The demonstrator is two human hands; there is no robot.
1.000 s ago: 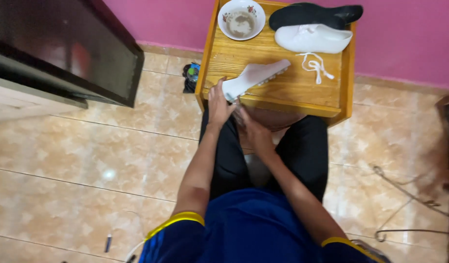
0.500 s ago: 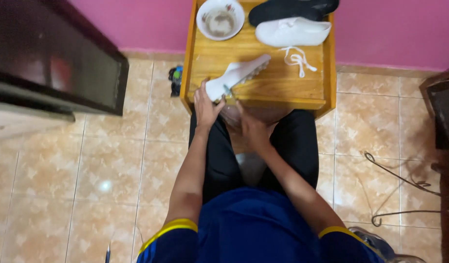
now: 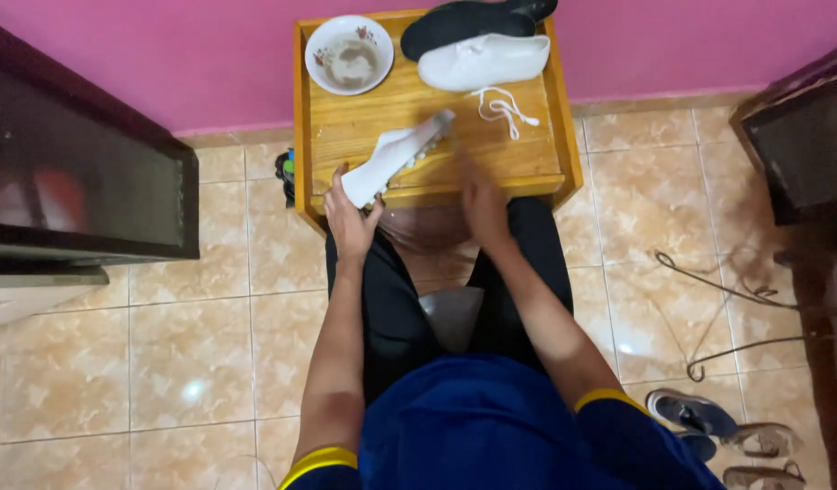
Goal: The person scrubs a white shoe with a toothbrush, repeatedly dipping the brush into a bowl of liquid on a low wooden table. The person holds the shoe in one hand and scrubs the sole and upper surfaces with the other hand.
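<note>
A white studded shoe [image 3: 393,159] lies sole-up across the small wooden table [image 3: 536,163]. My left hand [image 3: 348,220] grips its near end at the table's front edge. My right hand [image 3: 483,201] is blurred at the front edge, to the right of that shoe; whether it holds anything I cannot tell. At the back of the table rest a second white shoe [image 3: 484,62], a loose white lace [image 3: 502,106], a black shoe [image 3: 468,18] and a white bowl [image 3: 349,53] with brownish residue.
A pink wall runs behind the table. Dark wooden furniture [image 3: 78,181] stands at the left and another dark piece [image 3: 799,136] at the right. Bent wire [image 3: 709,308] and several sandals [image 3: 709,426] lie on the tiled floor to my right.
My right hand has moved from near my left hand to the table's front edge further right. The view has shifted, so the table sits more central.
</note>
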